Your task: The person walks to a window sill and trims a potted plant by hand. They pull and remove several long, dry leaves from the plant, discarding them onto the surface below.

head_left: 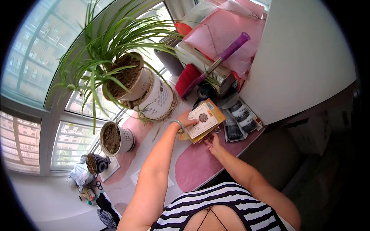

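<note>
My left hand (189, 121) clasps the packets (204, 118) at nine o'clock; my right hand (212, 144) curls at five, grip unclear; pouches (242, 117) crowd three, a red brush (188, 80) eleven.

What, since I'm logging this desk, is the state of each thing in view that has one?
Packet stack, left hand on top, right hand at lower edge
Leafy plant, green, leaves drooping outward
Middle white pot, soil showing
Striped pot, soil-like fill showing
Red brush, slanting
Dark packages, in clear wrapping
</note>
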A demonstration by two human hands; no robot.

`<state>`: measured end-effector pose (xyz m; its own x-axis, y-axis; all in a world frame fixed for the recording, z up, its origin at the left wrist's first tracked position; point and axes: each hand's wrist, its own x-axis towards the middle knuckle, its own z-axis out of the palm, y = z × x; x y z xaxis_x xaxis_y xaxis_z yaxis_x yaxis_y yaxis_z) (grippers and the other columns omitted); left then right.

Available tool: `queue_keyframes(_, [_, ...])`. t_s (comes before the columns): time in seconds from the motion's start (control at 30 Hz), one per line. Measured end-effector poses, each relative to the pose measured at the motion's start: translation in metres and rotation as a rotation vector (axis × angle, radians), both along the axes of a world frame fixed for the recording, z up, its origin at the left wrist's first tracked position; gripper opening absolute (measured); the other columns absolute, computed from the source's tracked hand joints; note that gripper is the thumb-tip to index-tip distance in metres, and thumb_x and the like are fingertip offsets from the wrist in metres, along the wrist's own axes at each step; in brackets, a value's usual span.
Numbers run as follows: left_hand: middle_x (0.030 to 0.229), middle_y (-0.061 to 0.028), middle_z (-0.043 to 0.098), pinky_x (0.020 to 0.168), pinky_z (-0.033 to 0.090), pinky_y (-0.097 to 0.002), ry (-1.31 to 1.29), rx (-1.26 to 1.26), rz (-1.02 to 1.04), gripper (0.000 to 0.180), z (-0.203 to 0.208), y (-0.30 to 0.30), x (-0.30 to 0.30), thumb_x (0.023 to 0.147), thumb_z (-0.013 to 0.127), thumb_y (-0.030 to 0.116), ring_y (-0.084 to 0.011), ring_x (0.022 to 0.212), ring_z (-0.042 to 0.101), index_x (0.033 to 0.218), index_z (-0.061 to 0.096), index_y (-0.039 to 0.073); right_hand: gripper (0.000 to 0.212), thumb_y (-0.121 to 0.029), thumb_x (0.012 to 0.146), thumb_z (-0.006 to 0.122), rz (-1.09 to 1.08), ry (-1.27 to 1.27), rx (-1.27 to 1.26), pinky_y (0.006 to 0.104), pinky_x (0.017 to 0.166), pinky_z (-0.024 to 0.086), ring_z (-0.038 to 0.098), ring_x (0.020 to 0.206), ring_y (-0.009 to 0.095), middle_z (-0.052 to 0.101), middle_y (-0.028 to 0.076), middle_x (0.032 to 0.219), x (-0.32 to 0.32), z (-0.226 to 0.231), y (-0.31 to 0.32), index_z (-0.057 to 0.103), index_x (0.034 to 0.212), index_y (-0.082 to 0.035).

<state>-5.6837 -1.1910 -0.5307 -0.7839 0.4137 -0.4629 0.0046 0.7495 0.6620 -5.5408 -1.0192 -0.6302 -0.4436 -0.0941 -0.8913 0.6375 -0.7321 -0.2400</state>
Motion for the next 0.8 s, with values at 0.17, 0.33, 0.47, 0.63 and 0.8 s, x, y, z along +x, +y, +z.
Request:
queue_keyframes(0.17, [0.114, -0.0207, 0.060, 0.092, 0.044, -0.0349, -0.091, -0.075, -0.019, 0.098, 0.013, 0.015, 0.002, 0.061, 0.072, 0.062, -0.0310, 0.106, 0.059, 0.130, 0.040, -0.001, 0.032, -0.050, 0.088, 0.043, -0.032, -0.088, -0.071, 0.0229, 0.043, 0.027, 0.044, 0.053, 0.012, 0.050, -0.003, 0.071, -0.012, 0.017, 0.011, 0.053, 0.093, -0.021])
queue_keyframes(0.33, [0.113, -0.0218, 0.060, 0.090, 0.045, -0.0357, -0.116, 0.040, 0.101, 0.092, -0.006, 0.036, 0.050, 0.064, 0.068, 0.064, -0.0316, 0.104, 0.059, 0.128, 0.045, 0.002, 0.032, -0.049, 0.090, 0.040, 0.210, 0.092, -0.050, 0.0188, 0.036, 0.021, 0.030, 0.043, 0.005, 0.045, -0.007, 0.059, -0.008, 0.040, 0.065, 0.053, 0.082, -0.021])
queue_keyframes(0.47, [0.111, -0.0179, 0.061, 0.090, 0.043, -0.0380, 0.031, -0.376, 0.050, 0.087, 0.022, 0.056, 0.060, 0.069, 0.068, 0.057, -0.0318, 0.101, 0.057, 0.133, 0.042, 0.005, 0.036, -0.045, 0.092, 0.043, 0.351, 0.003, 0.147, 0.0217, 0.037, 0.035, 0.044, 0.047, 0.008, 0.055, -0.001, 0.074, -0.010, 0.035, 0.085, 0.056, 0.105, -0.014])
queue_keyframes(0.63, [0.131, -0.0268, 0.042, 0.102, 0.034, -0.0410, 0.316, -0.293, 0.130, 0.111, 0.009, 0.038, 0.045, 0.061, 0.065, 0.071, -0.0348, 0.123, 0.042, 0.138, 0.031, -0.002, 0.041, -0.040, 0.094, 0.046, 0.448, 0.208, 0.417, 0.0245, 0.042, 0.045, 0.057, 0.058, 0.009, 0.063, 0.004, 0.094, -0.008, 0.049, 0.086, 0.053, 0.121, -0.011])
queue_keyframes(0.8, [0.131, -0.0242, 0.043, 0.096, 0.041, -0.0332, -0.427, 0.330, 0.433, 0.119, -0.038, 0.026, 0.046, 0.066, 0.074, 0.057, -0.0269, 0.117, 0.049, 0.142, 0.010, -0.008, 0.069, -0.022, 0.070, 0.072, 0.524, 0.743, 1.789, 0.0433, 0.098, 0.035, 0.044, 0.117, 0.036, 0.049, 0.017, 0.125, -0.020, 0.077, 0.169, 0.042, 0.131, -0.007])
